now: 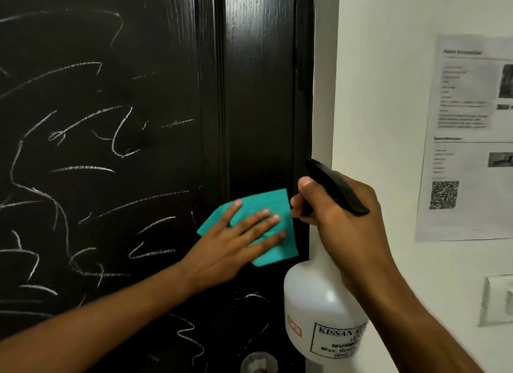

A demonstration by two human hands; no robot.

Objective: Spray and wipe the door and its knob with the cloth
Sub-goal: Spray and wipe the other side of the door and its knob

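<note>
**A:** What are the hands doing right now?

**B:** The left hand (236,242) lies flat on a teal cloth (266,231), its fingers (261,220) straight and spread, pressing the cloth against the dark door (138,94). Pressing with a flat palm probably keeps the whole cloth in contact for wiping. The right hand (344,220) is curled round the neck of a white spray bottle (319,303), with the thumb lying along the black trigger head (333,186). The nozzle sits just beyond the left fingertips and faces the door, so it looks ready to spray without being set down.

**A:** Where is the dirt, and where is the knob?

**B:** White chalk-like scribbles (83,150) cover the panel on the wrist side of the left fingers, above and below. The strip under and above the cloth looks clean. The metal knob (258,363) is below the left hand, cut off by the bottom of the view and not being touched.

**A:** How much room is there to move?

**B:** Little past the fingertips: the door's edge runs just beyond the cloth, then the white wall (388,94), where a printed sheet (466,136) is stuck well beyond the right hand. Back toward the scribbles the panel is open. A raised moulding (219,94) runs vertically near the cloth's near edge; strokes will likely ride over it.
</note>
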